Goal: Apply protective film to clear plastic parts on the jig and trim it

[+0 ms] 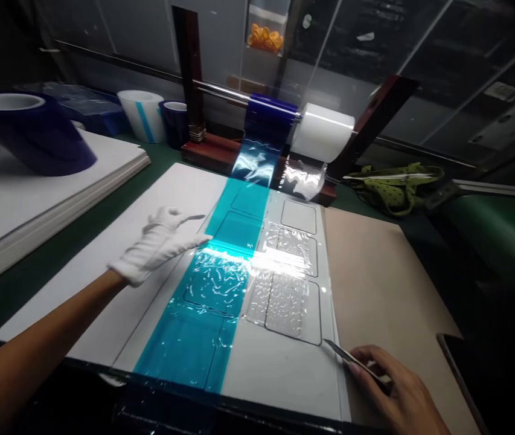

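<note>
My left hand (155, 244), in a white glove, is over the left edge of a strip of clear blue film (194, 329). Its fingers are apart, and one fingertip meets the film's edge. A dark, slim tip juts from the glove; whether it is a bare finger or a tool I cannot tell. My bare right hand (397, 383) is closed around a craft knife (336, 349), its blade pointing left near a rounded black outline on the white sheet (284, 374). A wrinkled piece of clear film (284, 302) lies beside the blue strip.
The blue film runs from a blue roll (271, 107) on a metal rod, beside a white roll (325, 130). More rolls, including a large blue one (44, 136), stand at left near stacked white sheets (116, 157). Brown board (375, 260) and a green spotted pouch (397, 184) are at right.
</note>
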`<control>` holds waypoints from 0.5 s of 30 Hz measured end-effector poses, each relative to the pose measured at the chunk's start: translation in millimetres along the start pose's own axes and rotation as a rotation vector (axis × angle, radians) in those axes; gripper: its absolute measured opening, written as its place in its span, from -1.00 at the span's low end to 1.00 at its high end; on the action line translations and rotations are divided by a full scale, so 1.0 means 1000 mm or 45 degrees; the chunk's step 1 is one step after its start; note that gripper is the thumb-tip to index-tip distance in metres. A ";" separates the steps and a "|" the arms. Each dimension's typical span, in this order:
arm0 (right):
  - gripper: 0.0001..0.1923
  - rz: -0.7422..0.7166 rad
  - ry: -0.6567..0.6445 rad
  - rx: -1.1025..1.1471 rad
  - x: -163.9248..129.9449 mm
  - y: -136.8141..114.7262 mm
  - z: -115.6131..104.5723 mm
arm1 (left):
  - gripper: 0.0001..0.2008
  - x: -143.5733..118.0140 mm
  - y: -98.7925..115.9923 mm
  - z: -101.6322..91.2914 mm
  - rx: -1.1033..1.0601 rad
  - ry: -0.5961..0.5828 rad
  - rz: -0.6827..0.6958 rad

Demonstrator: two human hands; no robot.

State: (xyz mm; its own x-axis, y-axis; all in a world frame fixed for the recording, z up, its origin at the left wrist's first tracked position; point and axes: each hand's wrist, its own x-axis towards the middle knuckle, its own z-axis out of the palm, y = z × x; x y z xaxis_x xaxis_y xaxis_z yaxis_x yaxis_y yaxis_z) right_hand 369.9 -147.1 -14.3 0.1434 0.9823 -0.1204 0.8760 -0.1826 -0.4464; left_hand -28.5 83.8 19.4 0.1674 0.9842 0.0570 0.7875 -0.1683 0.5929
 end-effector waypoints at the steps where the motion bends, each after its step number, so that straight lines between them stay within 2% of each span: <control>1: -0.71 0.019 -0.009 -0.009 0.002 -0.003 -0.001 | -0.38 -0.006 0.004 0.000 0.043 0.049 -0.018; 4: -0.72 0.036 -0.051 -0.003 0.007 -0.015 -0.001 | -0.41 -0.028 0.013 0.007 0.305 0.189 0.000; 8: -0.75 0.011 -0.152 0.073 0.019 -0.031 0.002 | -0.57 -0.064 0.021 0.037 0.579 0.350 0.248; 11: -0.77 -0.027 -0.239 0.137 0.029 -0.043 0.003 | -0.69 -0.093 0.031 0.063 0.657 0.331 0.420; 15: -0.78 -0.038 -0.370 0.329 0.038 -0.049 0.000 | -0.66 -0.119 0.042 0.090 0.696 0.313 0.579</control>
State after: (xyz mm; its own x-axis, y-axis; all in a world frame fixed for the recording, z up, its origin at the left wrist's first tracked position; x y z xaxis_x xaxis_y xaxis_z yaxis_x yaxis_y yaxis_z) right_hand 332.6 -100.6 3.1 -0.0496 0.9414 -0.3337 0.7274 -0.1949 -0.6579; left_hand 38.0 -44.8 -35.3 0.4595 0.7844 0.4166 0.8654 -0.5010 -0.0111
